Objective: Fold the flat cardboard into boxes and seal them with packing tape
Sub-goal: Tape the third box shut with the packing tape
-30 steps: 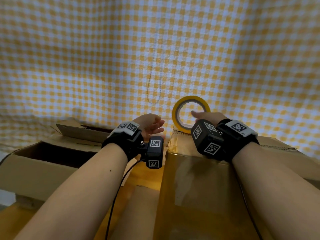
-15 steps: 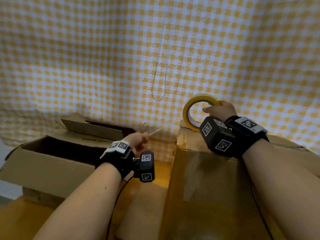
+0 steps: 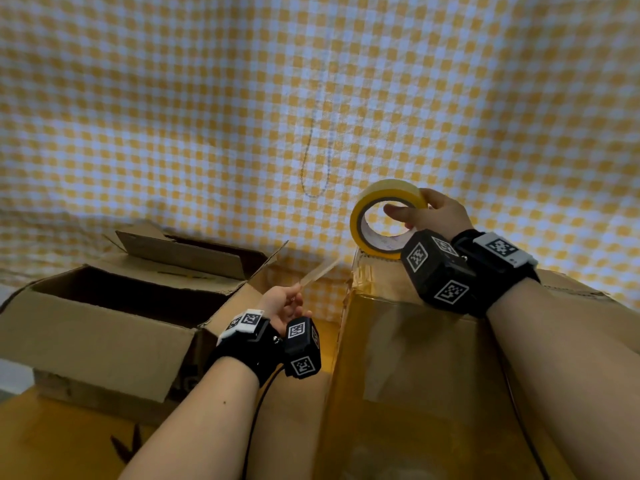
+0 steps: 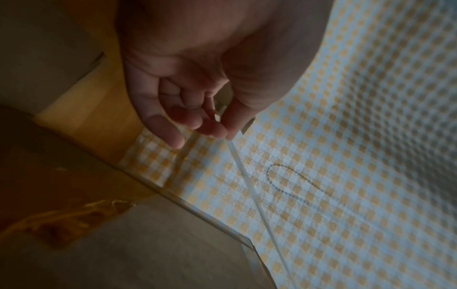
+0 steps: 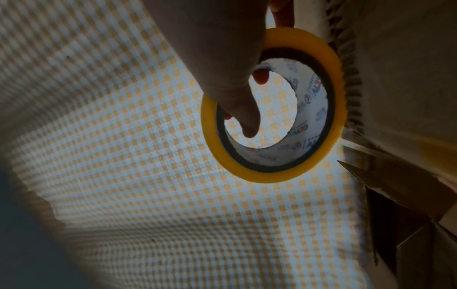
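Your right hand grips the yellow tape roll over the far edge of the taped box; your left hand pinches the pulled strip.

The head view shows the open box at left on the counter. Only the right wrist view shows fingers hooked through the roll's printed core; only the left wrist view shows thumb and fingertips closed on the strip's end.
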